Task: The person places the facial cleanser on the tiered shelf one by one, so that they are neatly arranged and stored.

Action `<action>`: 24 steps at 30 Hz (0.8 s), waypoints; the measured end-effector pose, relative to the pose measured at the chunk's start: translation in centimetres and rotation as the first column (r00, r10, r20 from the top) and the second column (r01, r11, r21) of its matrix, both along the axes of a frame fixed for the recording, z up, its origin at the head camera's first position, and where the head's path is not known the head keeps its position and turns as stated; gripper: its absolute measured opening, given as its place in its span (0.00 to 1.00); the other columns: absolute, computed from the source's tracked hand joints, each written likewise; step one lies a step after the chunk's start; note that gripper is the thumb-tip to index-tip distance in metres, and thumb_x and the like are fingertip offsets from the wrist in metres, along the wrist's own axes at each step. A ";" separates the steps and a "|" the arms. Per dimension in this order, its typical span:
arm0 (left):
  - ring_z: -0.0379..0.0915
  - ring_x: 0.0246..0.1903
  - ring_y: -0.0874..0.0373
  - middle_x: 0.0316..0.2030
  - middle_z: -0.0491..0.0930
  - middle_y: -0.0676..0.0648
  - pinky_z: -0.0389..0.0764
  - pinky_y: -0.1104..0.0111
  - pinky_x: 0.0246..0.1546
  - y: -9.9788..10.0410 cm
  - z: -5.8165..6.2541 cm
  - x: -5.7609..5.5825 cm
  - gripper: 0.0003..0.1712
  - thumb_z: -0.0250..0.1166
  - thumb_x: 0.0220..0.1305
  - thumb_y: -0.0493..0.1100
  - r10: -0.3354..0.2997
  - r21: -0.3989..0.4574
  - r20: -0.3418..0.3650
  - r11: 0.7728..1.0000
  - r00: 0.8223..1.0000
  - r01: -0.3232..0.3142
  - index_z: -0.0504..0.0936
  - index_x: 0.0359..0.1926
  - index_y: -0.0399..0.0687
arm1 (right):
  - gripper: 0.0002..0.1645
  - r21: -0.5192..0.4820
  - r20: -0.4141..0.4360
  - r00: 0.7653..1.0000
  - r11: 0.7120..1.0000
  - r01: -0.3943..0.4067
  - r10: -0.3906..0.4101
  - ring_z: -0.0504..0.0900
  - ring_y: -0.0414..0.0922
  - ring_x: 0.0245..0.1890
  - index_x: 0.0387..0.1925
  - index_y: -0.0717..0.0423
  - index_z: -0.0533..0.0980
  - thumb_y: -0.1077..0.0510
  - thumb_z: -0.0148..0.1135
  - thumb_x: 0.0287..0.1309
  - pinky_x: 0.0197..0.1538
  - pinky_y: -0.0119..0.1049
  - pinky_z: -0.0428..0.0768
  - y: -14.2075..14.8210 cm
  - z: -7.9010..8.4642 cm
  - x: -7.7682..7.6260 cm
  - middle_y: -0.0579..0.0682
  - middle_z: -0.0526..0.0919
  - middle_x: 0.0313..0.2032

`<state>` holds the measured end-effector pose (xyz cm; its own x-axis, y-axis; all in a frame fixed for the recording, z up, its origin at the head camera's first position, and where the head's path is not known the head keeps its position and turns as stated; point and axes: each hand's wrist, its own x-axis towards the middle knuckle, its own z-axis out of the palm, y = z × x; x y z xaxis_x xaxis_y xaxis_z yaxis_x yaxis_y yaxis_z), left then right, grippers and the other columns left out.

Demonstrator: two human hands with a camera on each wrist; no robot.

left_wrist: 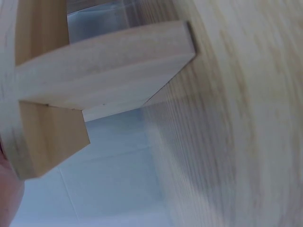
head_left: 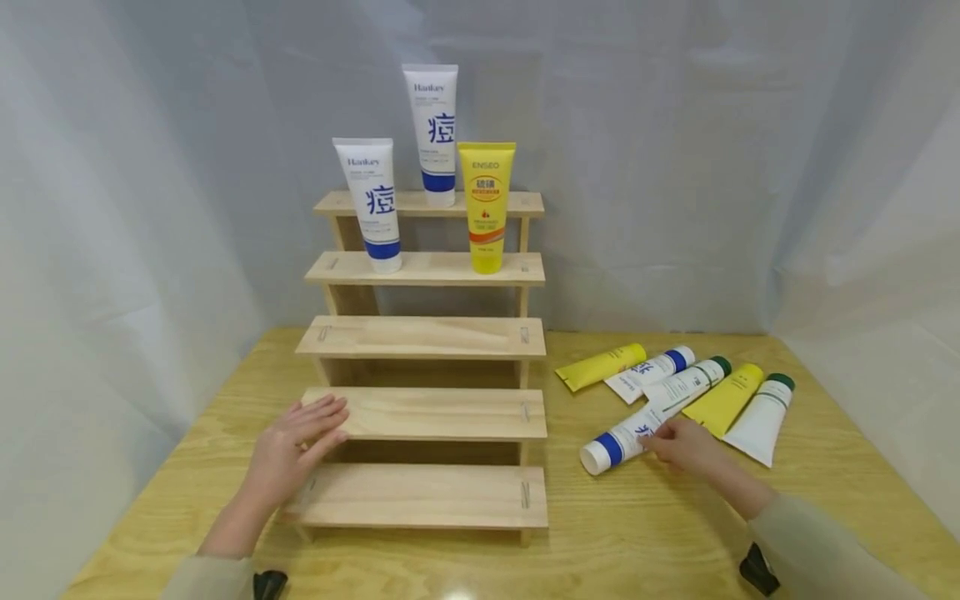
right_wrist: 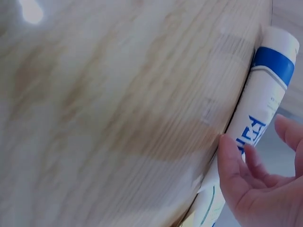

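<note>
A white tube with a blue band [head_left: 628, 438] lies tilted on the table, its white cap toward the stand. My right hand [head_left: 686, 450] holds it near the middle; in the right wrist view the fingers [right_wrist: 232, 165] and thumb lie on either side of the tube [right_wrist: 265, 90]. My left hand [head_left: 296, 442] rests with extended fingers on the left end of a wooden stand's second step from the bottom [head_left: 427, 414]. In the left wrist view only a bit of that hand [left_wrist: 8, 196] shows beside the stand's wood [left_wrist: 109, 66].
Two white-and-blue tubes, one [head_left: 435, 133] on the top step and another [head_left: 371, 204] one step lower, stand beside a yellow tube [head_left: 487, 208]. On the table [head_left: 637, 533] at right lie yellow tubes [head_left: 600, 367], another white-and-blue tube [head_left: 652, 372] and green-capped white tubes [head_left: 763, 419].
</note>
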<state>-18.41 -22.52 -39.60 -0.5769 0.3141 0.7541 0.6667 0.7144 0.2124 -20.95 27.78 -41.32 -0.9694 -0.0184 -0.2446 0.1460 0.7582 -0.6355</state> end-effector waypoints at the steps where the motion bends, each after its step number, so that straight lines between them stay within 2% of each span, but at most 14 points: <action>1: 0.68 0.50 0.62 0.43 0.78 0.43 0.52 0.72 0.61 0.0 0.0 0.0 0.17 0.66 0.47 0.44 0.001 -0.002 -0.003 1.000 1.000 -0.001 0.81 0.38 0.38 | 0.29 0.005 -0.004 1.000 1.000 0.005 -0.005 0.70 0.43 0.20 0.31 0.64 0.70 0.39 0.59 0.50 0.22 0.31 0.70 -0.2 0.0 -0.1 0.51 0.72 0.21; 7: 0.70 0.50 0.60 0.43 0.78 0.43 0.52 0.72 0.61 0.0 0.1 0.0 0.18 0.65 0.48 0.46 0.001 -0.005 -0.008 1.000 1.000 -0.001 0.81 0.38 0.38 | 0.26 0.096 -0.054 0.999 0.995 0.005 0.000 0.65 0.41 0.14 0.23 0.60 0.68 0.39 0.57 0.52 0.18 0.30 0.63 -1.4 0.1 -0.5 0.48 0.68 0.13; 9: 0.70 0.49 0.59 0.43 0.78 0.43 0.52 0.72 0.61 0.0 0.1 0.1 0.18 0.65 0.48 0.46 0.001 -0.006 -0.010 1.000 1.000 -0.001 0.81 0.38 0.38 | 0.27 0.127 -0.058 0.998 0.992 -0.003 0.011 0.65 0.41 0.14 0.24 0.60 0.67 0.39 0.57 0.52 0.17 0.30 0.63 -1.6 0.0 -0.8 0.48 0.67 0.13; 13: 0.71 0.48 0.57 0.43 0.78 0.43 0.53 0.72 0.61 0.1 0.1 0.0 0.17 0.66 0.46 0.44 -0.003 -0.001 -0.015 1.000 1.000 0.003 0.81 0.37 0.38 | 0.32 0.162 -0.046 0.999 0.987 -0.018 0.026 0.66 0.42 0.16 0.36 0.64 0.65 0.38 0.56 0.52 0.18 0.31 0.64 -1.9 0.0 -1.5 0.50 0.68 0.17; 18: 0.71 0.48 0.56 0.43 0.78 0.43 0.53 0.71 0.61 0.1 0.1 0.0 0.17 0.67 0.45 0.42 -0.003 0.004 -0.016 1.000 1.000 0.003 0.81 0.38 0.38 | 0.43 0.207 -0.029 0.997 0.977 -0.058 0.065 0.70 0.46 0.26 0.55 0.66 0.60 0.36 0.53 0.52 0.27 0.37 0.68 -2.0 0.3 -1.9 0.57 0.73 0.30; 21: 0.70 0.50 0.58 0.43 0.78 0.44 0.53 0.71 0.61 0.1 0.1 0.1 0.17 0.66 0.46 0.43 -0.004 0.006 -0.006 1.000 1.000 0.004 0.81 0.38 0.38 | 0.46 0.237 -0.026 0.996 0.968 -0.079 0.088 0.71 0.46 0.29 0.58 0.66 0.59 0.35 0.53 0.52 0.33 0.39 0.69 -2.1 0.6 -1.8 0.57 0.74 0.34; 24: 0.69 0.50 0.60 0.44 0.78 0.44 0.53 0.71 0.61 0.1 0.1 0.1 0.17 0.66 0.47 0.44 -0.006 0.007 0.003 1.000 1.000 0.006 0.81 0.39 0.38 | 0.46 0.239 -0.024 0.995 0.967 -0.092 0.101 0.71 0.46 0.29 0.58 0.67 0.60 0.34 0.53 0.52 0.34 0.41 0.70 -2.1 0.7 -1.6 0.56 0.75 0.32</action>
<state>-18.31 -22.39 -39.48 -0.5773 0.3128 0.7543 0.6705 0.7088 0.2193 -22.53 25.71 -40.63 -0.9741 -0.0580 -0.2185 0.0451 0.8972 -0.4393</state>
